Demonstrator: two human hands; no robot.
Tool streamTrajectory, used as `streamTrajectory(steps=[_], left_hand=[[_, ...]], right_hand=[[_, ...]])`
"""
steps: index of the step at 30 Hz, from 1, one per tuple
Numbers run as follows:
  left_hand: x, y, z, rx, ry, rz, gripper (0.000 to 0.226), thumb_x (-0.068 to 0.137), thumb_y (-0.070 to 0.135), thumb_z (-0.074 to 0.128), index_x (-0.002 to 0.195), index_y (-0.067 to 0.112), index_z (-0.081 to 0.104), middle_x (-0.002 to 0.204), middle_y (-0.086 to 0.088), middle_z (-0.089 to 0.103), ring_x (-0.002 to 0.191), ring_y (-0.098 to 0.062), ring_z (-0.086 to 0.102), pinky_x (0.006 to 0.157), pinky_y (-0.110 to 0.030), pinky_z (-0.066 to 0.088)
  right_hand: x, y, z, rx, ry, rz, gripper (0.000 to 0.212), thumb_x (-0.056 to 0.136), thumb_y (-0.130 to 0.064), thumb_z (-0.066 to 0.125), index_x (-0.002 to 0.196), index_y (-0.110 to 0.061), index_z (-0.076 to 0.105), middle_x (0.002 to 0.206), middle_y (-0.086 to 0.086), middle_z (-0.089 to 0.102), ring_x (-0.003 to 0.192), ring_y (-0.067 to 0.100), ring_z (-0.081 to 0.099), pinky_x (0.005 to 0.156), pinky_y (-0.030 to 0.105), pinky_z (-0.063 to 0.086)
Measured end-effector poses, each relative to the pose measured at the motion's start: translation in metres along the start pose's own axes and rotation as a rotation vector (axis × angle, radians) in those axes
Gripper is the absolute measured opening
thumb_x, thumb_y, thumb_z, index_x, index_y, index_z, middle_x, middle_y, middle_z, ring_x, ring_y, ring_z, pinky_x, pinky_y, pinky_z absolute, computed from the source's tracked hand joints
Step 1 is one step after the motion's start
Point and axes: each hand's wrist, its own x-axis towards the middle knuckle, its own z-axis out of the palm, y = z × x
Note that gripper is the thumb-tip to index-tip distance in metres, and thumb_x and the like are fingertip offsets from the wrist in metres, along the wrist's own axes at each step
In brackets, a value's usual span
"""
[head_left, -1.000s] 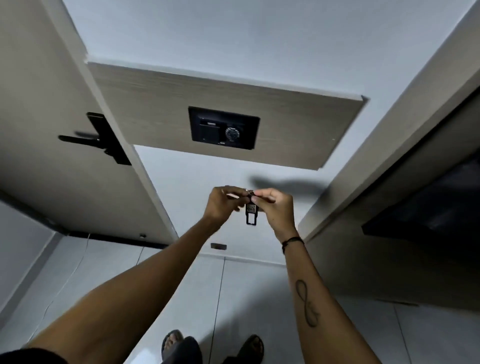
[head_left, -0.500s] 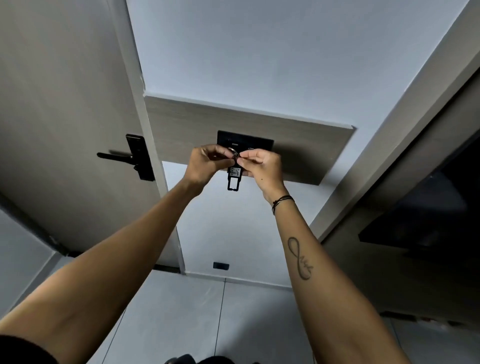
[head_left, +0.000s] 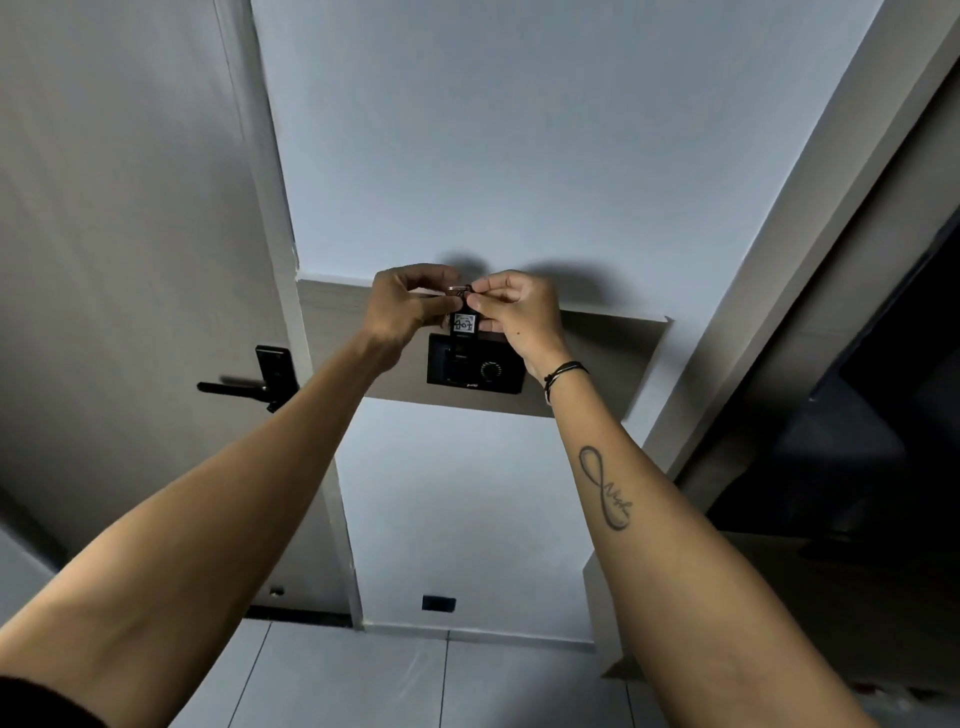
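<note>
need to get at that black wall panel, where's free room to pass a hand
Free: the wood strip right of the black panel, and the white wall below it down to the small socket. Crowded: the left hand and right hand hold the key tag in front of the panel's top edge.

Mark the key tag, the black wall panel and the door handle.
key tag (head_left: 464, 323): head view, on its white numbered label.
black wall panel (head_left: 501, 382): head view, lower right part.
door handle (head_left: 234, 387): head view, middle of the lever.
</note>
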Motion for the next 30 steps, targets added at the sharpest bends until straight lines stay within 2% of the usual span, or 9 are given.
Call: streamTrajectory(steps=[2, 5, 9, 13, 16, 18, 22, 26, 30], left_hand=[[0.006, 0.012, -0.001, 0.041, -0.005, 0.033, 0.026, 0.081, -0.007, 0.084, 0.104, 0.005, 0.081, 0.09, -0.002, 0.08, 0.07, -0.016, 0.07, 0.073, -0.033, 0.062], [0.015, 0.027, -0.003, 0.079, -0.044, 0.068, 0.023, 0.081, -0.01, 0.081, 0.088, 0.012, 0.081, 0.079, 0.003, 0.081, 0.066, -0.015, 0.07, 0.065, -0.028, 0.062], [0.028, 0.04, -0.004, 0.106, -0.041, 0.09, 0.018, 0.081, -0.011, 0.08, 0.086, 0.005, 0.078, 0.08, -0.006, 0.077, 0.066, -0.017, 0.072, 0.067, -0.029, 0.063], [0.034, 0.044, -0.004, 0.156, -0.011, 0.106, 0.02, 0.08, -0.004, 0.084, 0.097, -0.011, 0.075, 0.089, -0.018, 0.074, 0.073, -0.026, 0.069, 0.072, -0.035, 0.059], [0.037, 0.046, -0.003, 0.18, -0.011, 0.118, 0.022, 0.08, -0.003, 0.084, 0.097, -0.013, 0.075, 0.086, -0.018, 0.072, 0.065, -0.021, 0.066, 0.067, -0.031, 0.055], [0.04, 0.047, -0.003, 0.186, -0.017, 0.124, 0.019, 0.081, -0.003, 0.083, 0.096, -0.011, 0.075, 0.084, -0.015, 0.072, 0.063, -0.016, 0.065, 0.066, -0.029, 0.054], [0.042, 0.048, -0.004, 0.167, -0.063, 0.144, 0.017, 0.084, -0.007, 0.081, 0.1, -0.008, 0.077, 0.091, -0.017, 0.075, 0.079, -0.024, 0.069, 0.076, -0.032, 0.059], [0.043, 0.047, -0.006, 0.133, -0.123, 0.125, 0.019, 0.085, -0.011, 0.077, 0.104, -0.011, 0.075, 0.087, -0.017, 0.076, 0.072, -0.024, 0.07, 0.069, -0.03, 0.064], [0.044, 0.047, -0.008, 0.142, -0.173, 0.118, 0.016, 0.086, -0.013, 0.074, 0.099, -0.003, 0.076, 0.078, -0.008, 0.075, 0.07, -0.024, 0.065, 0.065, -0.028, 0.061]], right_hand=[[0.005, -0.011, -0.001, -0.012, 0.003, -0.015, 0.013, 0.09, -0.001, 0.081, 0.1, -0.007, 0.076, 0.094, 0.009, 0.077, 0.083, 0.018, 0.072, 0.069, 0.027, 0.065], [0.013, -0.025, -0.003, -0.031, 0.013, -0.036, 0.012, 0.091, -0.001, 0.08, 0.101, -0.005, 0.076, 0.091, 0.008, 0.076, 0.076, 0.014, 0.071, 0.065, 0.025, 0.064], [0.02, -0.036, -0.004, -0.041, 0.027, -0.043, 0.013, 0.09, -0.002, 0.081, 0.092, -0.014, 0.075, 0.086, 0.003, 0.076, 0.069, 0.009, 0.073, 0.062, 0.023, 0.065], [0.027, -0.041, -0.003, -0.057, 0.046, -0.057, 0.02, 0.089, -0.001, 0.082, 0.087, -0.019, 0.075, 0.092, 0.01, 0.078, 0.081, 0.022, 0.076, 0.077, 0.041, 0.068], [0.03, -0.042, -0.003, -0.072, 0.053, -0.063, 0.021, 0.089, 0.0, 0.081, 0.086, -0.02, 0.074, 0.093, 0.01, 0.078, 0.084, 0.025, 0.076, 0.082, 0.047, 0.068], [0.031, -0.043, -0.003, -0.075, 0.061, -0.065, 0.022, 0.089, 0.0, 0.081, 0.086, -0.02, 0.074, 0.091, 0.009, 0.078, 0.084, 0.025, 0.076, 0.081, 0.046, 0.068], [0.033, -0.043, -0.004, -0.072, 0.077, -0.063, 0.022, 0.089, -0.001, 0.082, 0.086, -0.02, 0.074, 0.087, 0.004, 0.077, 0.08, 0.021, 0.076, 0.076, 0.041, 0.068], [0.032, -0.042, -0.006, -0.065, 0.078, -0.059, 0.019, 0.089, 0.0, 0.081, 0.087, -0.018, 0.074, 0.086, 0.003, 0.077, 0.078, 0.019, 0.076, 0.071, 0.035, 0.067], [0.033, -0.041, -0.006, -0.08, 0.071, -0.065, 0.019, 0.089, -0.002, 0.082, 0.087, -0.019, 0.074, 0.083, 0.0, 0.077, 0.068, 0.008, 0.074, 0.063, 0.025, 0.065]])
